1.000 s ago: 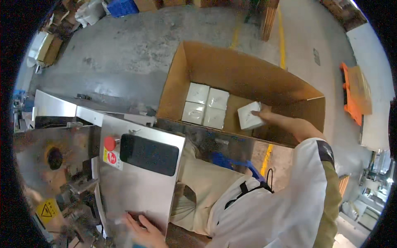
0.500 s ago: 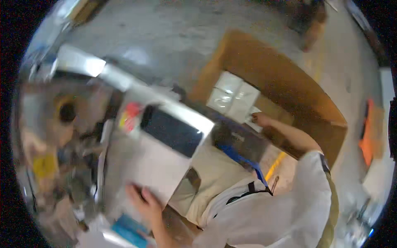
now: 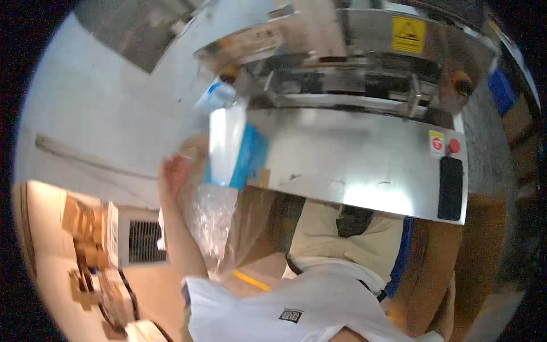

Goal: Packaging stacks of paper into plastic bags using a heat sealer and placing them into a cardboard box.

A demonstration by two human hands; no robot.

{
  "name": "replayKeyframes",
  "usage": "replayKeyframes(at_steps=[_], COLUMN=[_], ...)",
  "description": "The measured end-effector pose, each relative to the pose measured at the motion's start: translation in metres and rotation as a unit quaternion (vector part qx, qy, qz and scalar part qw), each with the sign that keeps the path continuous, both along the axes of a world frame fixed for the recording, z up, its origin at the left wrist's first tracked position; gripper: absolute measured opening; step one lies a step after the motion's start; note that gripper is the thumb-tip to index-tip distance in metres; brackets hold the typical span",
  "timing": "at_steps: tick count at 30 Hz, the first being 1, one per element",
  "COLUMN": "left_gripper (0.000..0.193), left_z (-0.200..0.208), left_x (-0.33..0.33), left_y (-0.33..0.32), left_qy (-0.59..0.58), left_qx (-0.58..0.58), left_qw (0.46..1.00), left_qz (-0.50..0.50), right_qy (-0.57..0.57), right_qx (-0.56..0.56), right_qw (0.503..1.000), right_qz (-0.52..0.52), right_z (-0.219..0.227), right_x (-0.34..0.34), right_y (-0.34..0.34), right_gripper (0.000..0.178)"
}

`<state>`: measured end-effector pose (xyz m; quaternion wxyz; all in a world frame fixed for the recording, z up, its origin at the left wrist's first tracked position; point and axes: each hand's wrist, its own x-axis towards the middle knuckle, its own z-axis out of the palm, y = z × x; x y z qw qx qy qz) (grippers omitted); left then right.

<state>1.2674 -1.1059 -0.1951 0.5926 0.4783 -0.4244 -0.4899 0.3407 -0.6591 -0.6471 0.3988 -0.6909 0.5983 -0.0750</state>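
My left hand (image 3: 176,172) is stretched out at the left, smeared by motion, so its fingers cannot be read. Close by on its right are a white packet (image 3: 223,142) and a blue box-like thing (image 3: 250,154) at the left end of a steel worktop (image 3: 342,148). A smaller blue-and-white packet (image 3: 216,96) sits just beyond them. Clear plastic film (image 3: 211,222) hangs below, beside my left forearm. Only part of my right forearm (image 3: 450,302) shows at the lower right; the hand is out of sight.
Behind the worktop stands a metal machine (image 3: 342,74) with a yellow warning label (image 3: 408,34). A red button (image 3: 454,146) and a black phone-like slab (image 3: 450,188) are at its right end. A cardboard box (image 3: 421,273) stands at my right. A white vented unit (image 3: 139,236) is lower left.
My view has swung to the left. My right hand, earlier among white packages in the carton, has gone out of sight. My left hand has left the worktop and reaches out beside the packets.
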Motion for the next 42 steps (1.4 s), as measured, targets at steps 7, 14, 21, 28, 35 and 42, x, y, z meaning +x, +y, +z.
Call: replayKeyframes(at_steps=[7,14,21,28,35,42], left_gripper=[0.055,0.041,0.058,0.061,0.055,0.030], left_z=[-0.061,-0.043,-0.080,-0.108,-0.111,-0.073], left_x=[-0.001,-0.306,-0.464,-0.482,-0.473,-0.425], left_y=[-0.014,0.083,0.143,0.158,0.144,0.090], left_qy=[-0.629,-0.579,-0.593,-0.607,-0.598,-0.435], left_qx=[-0.010,-0.224,-0.263,-0.202,-0.269,-0.015], left_qw=[0.755,0.784,0.714,0.710,0.679,0.876], left_qz=[0.188,-0.005,-0.265,-0.293,-0.331,-0.209], right_qy=[-0.033,-0.066,-0.175,-0.059,0.074,-0.046], right_qx=[-0.082,-0.045,-0.056,0.190,-0.027,0.043], right_qw=[0.979,0.995,0.973,0.856,0.913,0.836], right_qz=[0.182,-0.057,-0.138,-0.477,-0.401,-0.545], right_z=[-0.037,-0.071,-0.158,-0.165,-0.186,0.052], right_x=[-0.035,-0.028,0.033,0.104,0.072,0.037], right_y=[0.044,0.180,0.228,0.106,0.188,0.038], right_gripper=[0.056,0.058,0.060,0.076,0.043,0.060])
